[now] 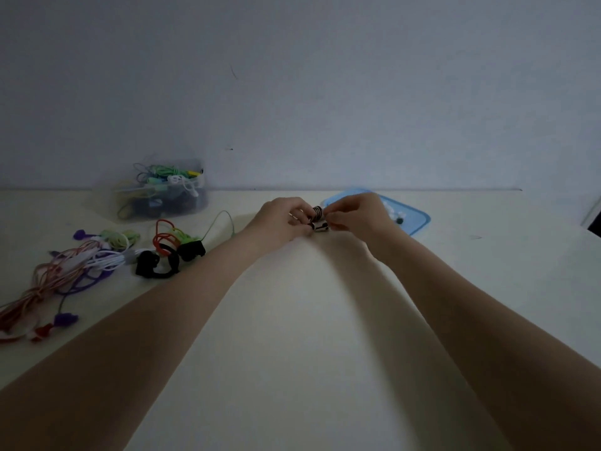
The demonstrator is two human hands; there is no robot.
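Both hands meet near the middle of the tabletop's (292, 320) far edge, with a small black-and-white coiled cable bundle (318, 219) pinched between them. The left hand (281, 219) curls its fingers round the bundle's left side, while the right hand (356, 216) nips the right side with thumb and fingertips. Its long axis is too hidden to tell. Both forearms stretch forward, wrists low. Loose coloured cable ties (97, 258) lie toward the left edge, well apart.

Small striped bundle (319, 219) half-hidden between fingers (298, 212)
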